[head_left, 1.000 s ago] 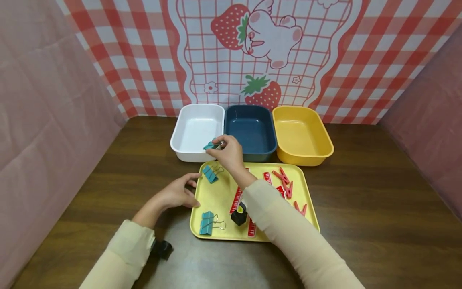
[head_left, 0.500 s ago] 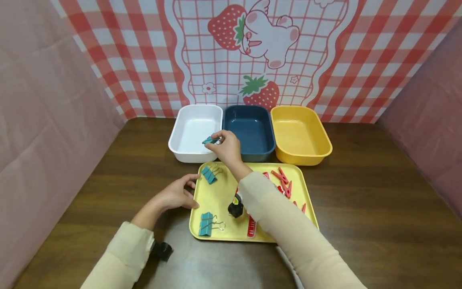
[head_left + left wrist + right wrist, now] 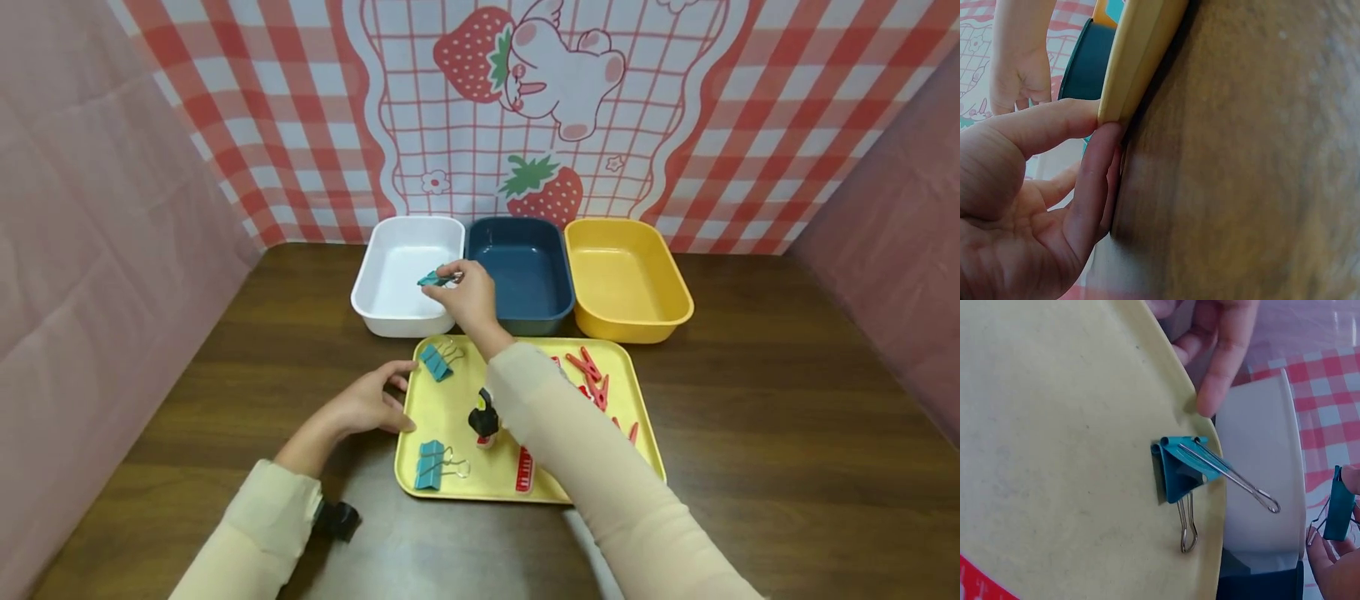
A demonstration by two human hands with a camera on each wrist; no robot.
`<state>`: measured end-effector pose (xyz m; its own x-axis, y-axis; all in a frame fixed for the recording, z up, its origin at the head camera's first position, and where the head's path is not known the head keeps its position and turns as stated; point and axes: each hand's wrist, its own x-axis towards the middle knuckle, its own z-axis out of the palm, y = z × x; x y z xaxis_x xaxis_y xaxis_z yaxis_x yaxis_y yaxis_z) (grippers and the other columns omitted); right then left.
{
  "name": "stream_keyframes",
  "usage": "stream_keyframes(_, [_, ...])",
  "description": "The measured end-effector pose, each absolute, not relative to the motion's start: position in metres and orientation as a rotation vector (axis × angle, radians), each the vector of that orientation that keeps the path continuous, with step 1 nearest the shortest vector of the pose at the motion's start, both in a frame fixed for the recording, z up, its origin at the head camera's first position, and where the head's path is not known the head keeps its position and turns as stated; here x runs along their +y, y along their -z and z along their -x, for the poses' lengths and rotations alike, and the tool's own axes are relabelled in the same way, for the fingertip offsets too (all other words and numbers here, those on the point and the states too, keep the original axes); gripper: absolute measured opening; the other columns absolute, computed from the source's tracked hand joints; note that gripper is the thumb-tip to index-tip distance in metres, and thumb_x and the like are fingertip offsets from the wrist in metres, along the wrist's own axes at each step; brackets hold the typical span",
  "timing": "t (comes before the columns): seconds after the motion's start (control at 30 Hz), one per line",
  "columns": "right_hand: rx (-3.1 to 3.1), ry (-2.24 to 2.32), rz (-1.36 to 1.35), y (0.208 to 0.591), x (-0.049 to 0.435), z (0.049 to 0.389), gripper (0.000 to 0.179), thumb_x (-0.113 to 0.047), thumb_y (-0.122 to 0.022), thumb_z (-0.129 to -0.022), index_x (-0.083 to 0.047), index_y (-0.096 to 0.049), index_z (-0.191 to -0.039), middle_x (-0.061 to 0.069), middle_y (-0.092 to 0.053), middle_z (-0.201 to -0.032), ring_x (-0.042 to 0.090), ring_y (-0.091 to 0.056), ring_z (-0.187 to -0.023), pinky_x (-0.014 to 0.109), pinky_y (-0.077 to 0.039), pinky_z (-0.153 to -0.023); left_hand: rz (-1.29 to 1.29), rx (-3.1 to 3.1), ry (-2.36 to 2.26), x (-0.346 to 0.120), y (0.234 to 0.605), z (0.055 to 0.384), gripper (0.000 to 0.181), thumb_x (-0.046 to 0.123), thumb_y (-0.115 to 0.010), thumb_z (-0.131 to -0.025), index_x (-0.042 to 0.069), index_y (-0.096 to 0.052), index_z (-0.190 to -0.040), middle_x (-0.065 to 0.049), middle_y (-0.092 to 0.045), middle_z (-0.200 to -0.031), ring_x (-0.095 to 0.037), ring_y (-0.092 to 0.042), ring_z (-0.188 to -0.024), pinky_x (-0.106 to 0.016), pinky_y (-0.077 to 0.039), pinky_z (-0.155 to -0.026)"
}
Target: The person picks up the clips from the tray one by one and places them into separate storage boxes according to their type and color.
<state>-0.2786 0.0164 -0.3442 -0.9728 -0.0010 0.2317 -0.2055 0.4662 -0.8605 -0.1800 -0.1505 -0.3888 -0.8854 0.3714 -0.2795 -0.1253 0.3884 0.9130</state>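
Observation:
My right hand (image 3: 471, 296) pinches a teal binder clip (image 3: 433, 278) over the white bin (image 3: 397, 328). In the right wrist view, that clip (image 3: 1339, 509) shows its wire handles at the fingers. My left hand (image 3: 366, 402) rests against the left rim of the yellow tray (image 3: 457, 417), thumb and forefinger spread along the edge; the left wrist view shows its fingertips right at the rim (image 3: 1138, 56). Two more teal binder clips lie on the tray, one at the far left corner (image 3: 437, 362) and one at the near left (image 3: 430, 465).
Right of the white bin stand a dark blue bin (image 3: 521, 271) and a yellow bin (image 3: 626, 279). Red clothespins (image 3: 597, 390) and red-and-white ruler-like strips (image 3: 525, 471) lie on the tray, partly behind the right sleeve. A checked cloth (image 3: 292, 125) hangs behind the bins.
My right hand has moved forward with the binder clip, from the white bin's front rim to farther over its inside. The left hand has stayed at the tray's edge.

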Motion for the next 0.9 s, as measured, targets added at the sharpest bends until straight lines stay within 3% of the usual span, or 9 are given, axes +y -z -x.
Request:
stream_keyframes(0.33, [-2.584, -1.394, -0.233, 0.3429, 0.0085, 0.2803, 0.027, -0.020, -0.079, -0.074, -0.005, -0.066, -0.092, 0.008, -0.057, -0.100, 0.022, -0.053, -0.092, 0.030, -0.047, -0.072, -0.204, 2.215, -1.499, -0.1511, 0.3882, 0.1807, 0.085, -0.013, -0.072, -0.066, 0.000, -0.032, -0.139, -0.019, -0.041, -0.110, -0.021, -0.060, -0.079, -0.032, -0.054, -0.068])
stream_keyframes(0.7, [-2.616, -1.397, -0.169, 0.3471, 0.0129, 0.2852, 0.033, -0.022, -0.079, -0.075, -0.003, -0.066, -0.098, 0.011, -0.055, -0.110, 0.026, -0.055, -0.100, 0.033, -0.048, -0.079, -0.203, 2.217, -1.496, -0.1494, 0.3901, 0.1816, 0.085, -0.014, -0.072, -0.065, 0.000, -0.032, -0.139, -0.019, -0.042, -0.111, -0.021, -0.060, -0.080, -0.033, -0.055, -0.067])
stream_keyframes(0.9, [-2.565, -1.448, -0.173, 0.3478, 0.0128, 0.2851, 0.032, -0.018, -0.077, -0.075, 0.000, -0.066, -0.099, 0.014, -0.057, -0.106, 0.030, -0.057, -0.100, 0.033, -0.048, -0.081, -0.189, 2.214, -1.498, -0.1505, 0.3893, 0.1811, 0.085, -0.014, -0.071, -0.065, 0.000, -0.032, -0.140, -0.020, -0.041, -0.112, -0.022, -0.060, -0.080, -0.034, -0.055, -0.067])
